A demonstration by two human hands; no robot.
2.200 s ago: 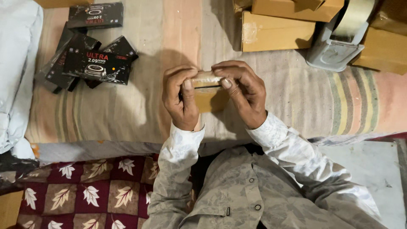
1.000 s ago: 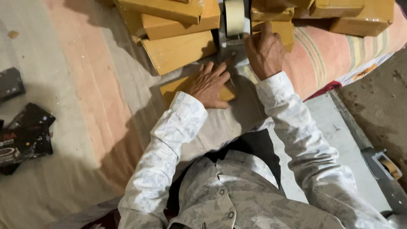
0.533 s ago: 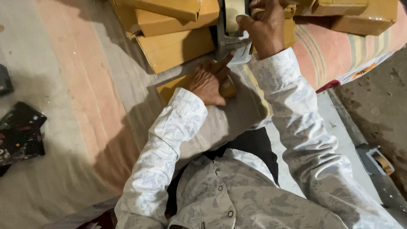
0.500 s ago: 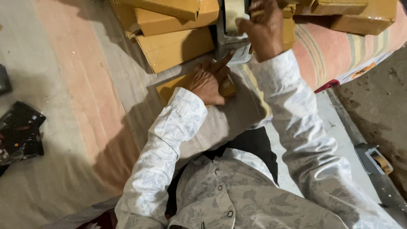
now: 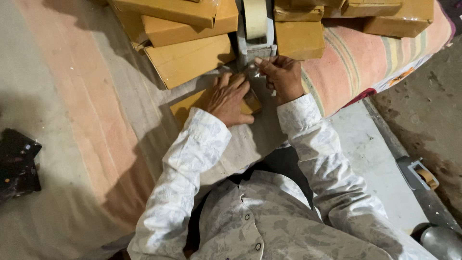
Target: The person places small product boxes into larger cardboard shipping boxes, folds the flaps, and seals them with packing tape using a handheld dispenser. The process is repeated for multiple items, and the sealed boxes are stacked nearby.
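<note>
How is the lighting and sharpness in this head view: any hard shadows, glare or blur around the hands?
Head view: sharp overall, no motion blur on the left hand or right hand; the clear tape strip glints faintly; a soft shadow falls on the striped cloth left of the arm; the black packets sit dim.

Brown cardboard boxes (image 5: 187, 58) stacked along the top of the striped pink mat (image 5: 365, 53), more boxes (image 5: 385, 12) off to the right. Black packets (image 5: 17, 166) lie at the left edge. A second tape dispenser (image 5: 418, 172) sits on the concrete floor (image 5: 423, 106), a metal pot (image 5: 440, 243) near it.
</note>
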